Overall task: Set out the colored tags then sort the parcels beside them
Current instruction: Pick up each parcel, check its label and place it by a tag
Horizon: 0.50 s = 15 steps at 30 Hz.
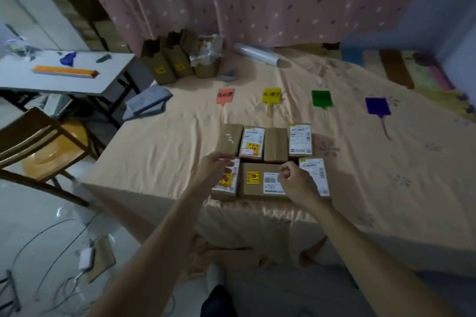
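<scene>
Four tags on sticks lie in a row on the bed: an orange-red tag (225, 96), a yellow tag (271, 96), a green tag (321, 98) and a purple tag (377, 107). Nearer to me, several brown cardboard parcels (275, 145) with white and yellow labels lie packed together in two rows. My left hand (215, 166) hovers over the front left parcel (225, 188), fingers loosely apart, holding nothing. My right hand (296, 180) is curled shut above the wide front parcel (257, 181), with nothing visible in it.
A peach sheet covers the bed (159, 147). Tall brown boxes (167, 64), a plastic-film roll (256, 53) and a grey folded item (148, 103) sit at its far left. A white table (64, 77) and a wooden chair (43, 147) stand on the left. Cables lie on the floor.
</scene>
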Each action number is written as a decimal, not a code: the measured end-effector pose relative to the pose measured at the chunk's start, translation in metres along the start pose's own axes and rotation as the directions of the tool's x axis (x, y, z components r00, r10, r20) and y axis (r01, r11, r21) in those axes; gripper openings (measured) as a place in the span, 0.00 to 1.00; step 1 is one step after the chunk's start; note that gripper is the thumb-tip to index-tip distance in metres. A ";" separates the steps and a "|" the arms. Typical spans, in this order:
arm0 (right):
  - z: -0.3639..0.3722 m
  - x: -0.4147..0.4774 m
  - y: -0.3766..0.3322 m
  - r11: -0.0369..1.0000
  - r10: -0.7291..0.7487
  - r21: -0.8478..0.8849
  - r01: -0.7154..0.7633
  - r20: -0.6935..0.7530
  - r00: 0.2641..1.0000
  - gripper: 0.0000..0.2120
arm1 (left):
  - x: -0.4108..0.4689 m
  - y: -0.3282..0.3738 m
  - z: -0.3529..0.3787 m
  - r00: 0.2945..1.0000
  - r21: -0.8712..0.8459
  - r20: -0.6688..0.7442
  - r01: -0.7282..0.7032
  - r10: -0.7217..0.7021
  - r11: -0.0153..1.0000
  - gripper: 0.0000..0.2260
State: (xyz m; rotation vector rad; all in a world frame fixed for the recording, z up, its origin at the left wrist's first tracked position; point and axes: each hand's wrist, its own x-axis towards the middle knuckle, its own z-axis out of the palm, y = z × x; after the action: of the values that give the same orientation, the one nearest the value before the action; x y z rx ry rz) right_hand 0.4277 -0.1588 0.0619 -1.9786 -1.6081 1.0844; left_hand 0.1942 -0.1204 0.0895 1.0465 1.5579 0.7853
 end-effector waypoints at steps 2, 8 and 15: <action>0.023 0.013 -0.026 1.000 0.001 -0.020 0.000 0.034 0.999 0.10 | 0.013 -0.009 -0.030 1.000 0.031 -0.015 0.007 -0.007 0.999 0.09; 0.095 0.042 -0.086 0.987 0.119 -0.124 -0.099 0.168 0.979 0.16 | 0.058 -0.055 -0.095 0.995 0.240 0.060 0.067 -0.084 0.968 0.12; 0.137 0.046 -0.097 0.965 0.249 -0.122 -0.231 0.157 0.956 0.09 | 0.072 -0.110 -0.096 0.924 0.327 0.227 0.227 -0.309 0.918 0.20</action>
State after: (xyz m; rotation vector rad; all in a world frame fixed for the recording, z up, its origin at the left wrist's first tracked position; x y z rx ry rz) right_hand 0.2636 -0.1132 0.0278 -2.2499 -1.5630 1.3187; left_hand 0.0712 -0.0957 -0.0142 1.0703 1.5616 0.2064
